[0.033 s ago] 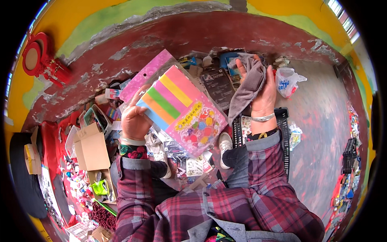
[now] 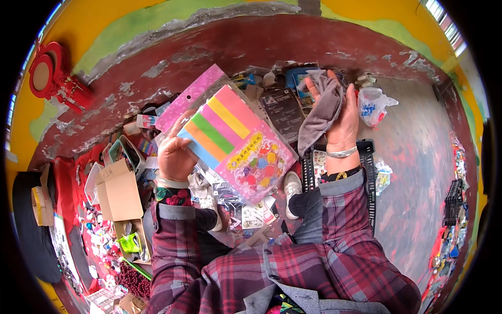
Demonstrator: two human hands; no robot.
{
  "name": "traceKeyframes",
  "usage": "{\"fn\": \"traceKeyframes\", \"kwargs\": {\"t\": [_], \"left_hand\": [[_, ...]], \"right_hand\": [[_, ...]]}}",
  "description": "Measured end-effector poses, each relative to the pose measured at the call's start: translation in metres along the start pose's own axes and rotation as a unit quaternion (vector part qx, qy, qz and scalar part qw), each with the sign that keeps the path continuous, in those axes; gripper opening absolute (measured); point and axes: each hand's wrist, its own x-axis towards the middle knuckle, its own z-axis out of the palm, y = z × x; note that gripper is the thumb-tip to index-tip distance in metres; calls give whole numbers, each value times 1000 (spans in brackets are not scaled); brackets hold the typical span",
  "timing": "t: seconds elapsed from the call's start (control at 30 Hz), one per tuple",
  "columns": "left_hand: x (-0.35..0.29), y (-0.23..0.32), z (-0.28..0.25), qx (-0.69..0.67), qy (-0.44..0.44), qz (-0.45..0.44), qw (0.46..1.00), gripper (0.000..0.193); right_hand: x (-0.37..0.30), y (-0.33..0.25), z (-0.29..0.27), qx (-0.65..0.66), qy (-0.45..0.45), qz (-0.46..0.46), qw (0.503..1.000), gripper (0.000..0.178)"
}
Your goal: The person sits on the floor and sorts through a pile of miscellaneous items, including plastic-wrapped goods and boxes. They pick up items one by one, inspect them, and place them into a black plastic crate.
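Note:
My left hand [image 2: 175, 154] grips the left edge of a flat pink packet [image 2: 238, 138] that shows bands of pink, yellow, orange, green and blue paper and small coloured shapes in its lower corner. The packet is held up, tilted, in front of me. A second pink sheet [image 2: 191, 97] sticks out behind it. My right hand [image 2: 342, 123] is raised to the packet's right, palm toward me, with a grey cloth [image 2: 324, 110] draped across its fingers. A silver bangle [image 2: 341, 153] sits on that wrist. Cloth and packet do not touch.
A black plastic crate [image 2: 368, 172] lies under my right forearm. An open cardboard box [image 2: 119, 193] stands at the left among many small packets. A white plastic bag [image 2: 374, 104] lies on the floor at the right, and a red mirror [image 2: 44, 73] at the upper left.

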Motion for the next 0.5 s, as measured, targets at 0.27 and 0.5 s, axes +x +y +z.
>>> {"fn": "traceKeyframes", "kwargs": {"t": [0.27,0.5], "left_hand": [[-3,1,-2,29,2,-44,999,63],[-5,-7,-1,88,-9,-114,989,61]], "right_hand": [[-5,14,-5,-98,-63,148,982,58],[-17,40,7,-203,-109,246,942,57]]}}
